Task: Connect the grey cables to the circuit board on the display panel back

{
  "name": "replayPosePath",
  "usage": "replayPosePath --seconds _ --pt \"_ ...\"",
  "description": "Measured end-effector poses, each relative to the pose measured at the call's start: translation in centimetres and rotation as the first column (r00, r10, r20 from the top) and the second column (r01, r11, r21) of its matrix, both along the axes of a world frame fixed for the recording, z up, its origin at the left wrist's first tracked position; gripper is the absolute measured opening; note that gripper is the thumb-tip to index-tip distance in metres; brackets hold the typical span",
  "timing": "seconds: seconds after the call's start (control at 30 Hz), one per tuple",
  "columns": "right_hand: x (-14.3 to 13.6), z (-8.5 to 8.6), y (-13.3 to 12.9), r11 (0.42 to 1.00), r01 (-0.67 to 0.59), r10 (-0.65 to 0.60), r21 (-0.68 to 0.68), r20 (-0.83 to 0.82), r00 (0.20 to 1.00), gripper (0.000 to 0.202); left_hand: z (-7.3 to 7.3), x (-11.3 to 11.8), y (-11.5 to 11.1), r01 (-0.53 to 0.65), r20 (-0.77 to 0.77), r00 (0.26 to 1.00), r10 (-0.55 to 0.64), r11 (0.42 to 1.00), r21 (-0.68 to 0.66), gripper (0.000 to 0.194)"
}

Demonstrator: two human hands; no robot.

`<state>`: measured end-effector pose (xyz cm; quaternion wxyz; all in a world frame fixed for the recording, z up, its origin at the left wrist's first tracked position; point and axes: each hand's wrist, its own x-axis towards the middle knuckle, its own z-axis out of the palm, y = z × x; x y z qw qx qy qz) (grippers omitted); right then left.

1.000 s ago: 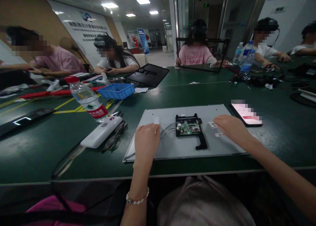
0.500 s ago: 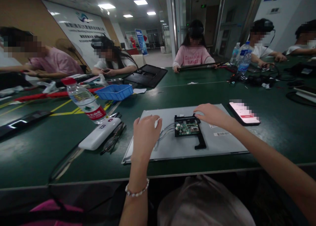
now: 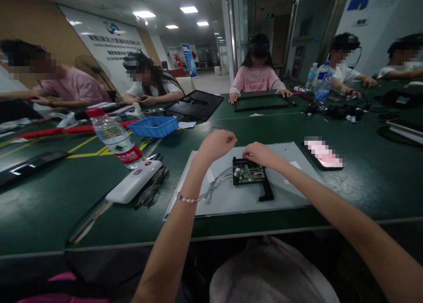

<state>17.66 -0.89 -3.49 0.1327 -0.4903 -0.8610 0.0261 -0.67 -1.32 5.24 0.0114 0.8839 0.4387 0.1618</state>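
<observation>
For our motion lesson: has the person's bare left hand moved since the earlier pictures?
Yes: the left hand moved forward and rightward against the flat grey panel.

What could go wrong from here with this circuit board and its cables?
The beaded bracelet appears close to the cables, so it might snag them. The right hand is by the far end of the black bracket; a slip could knock the exposed circuit board. The water bottle is capped, but if knocked hard it might still leak.
</observation>
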Motion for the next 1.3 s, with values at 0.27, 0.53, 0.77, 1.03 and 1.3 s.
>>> replayPosePath --seconds 0.27,0.53,0.77,1.03,1.3 --pt "6.2 0.2 -1.9 0.982 0.164 -0.163 0.089 -0.018 0.986 0.024 -4.7 -0.8 1.2 0.235 -0.042 0.967 -0.251 0.946 -0.225 0.035" --pt "10.9 -2.2 -3.1 0.997 0.080 -0.078 0.013 -0.097 0.992 0.027 -5.8 -1.1 0.9 0.259 -0.090 0.954 -0.287 0.936 -0.237 0.046" --pt "11.7 -2.9 -2.0 1.000 -0.004 0.004 0.018 -0.041 0.999 0.025 -5.4 -2.7 0.6 0.242 -0.165 0.915 -0.369 0.827 -0.508 0.105" --pt "10.2 -2.4 -2.0 0.991 0.109 -0.117 0.076 0.115 0.986 0.025 -6.0 -3.0 0.9 0.198 -0.156 0.926 -0.344 0.793 -0.575 0.121" --pt "4.2 0.7 -2.1 0.990 0.037 -0.044 0.133 0.049 0.998 0.022 -6.3 -3.0 1.0 0.216 -0.139 0.927 -0.349 0.798 -0.563 0.123"
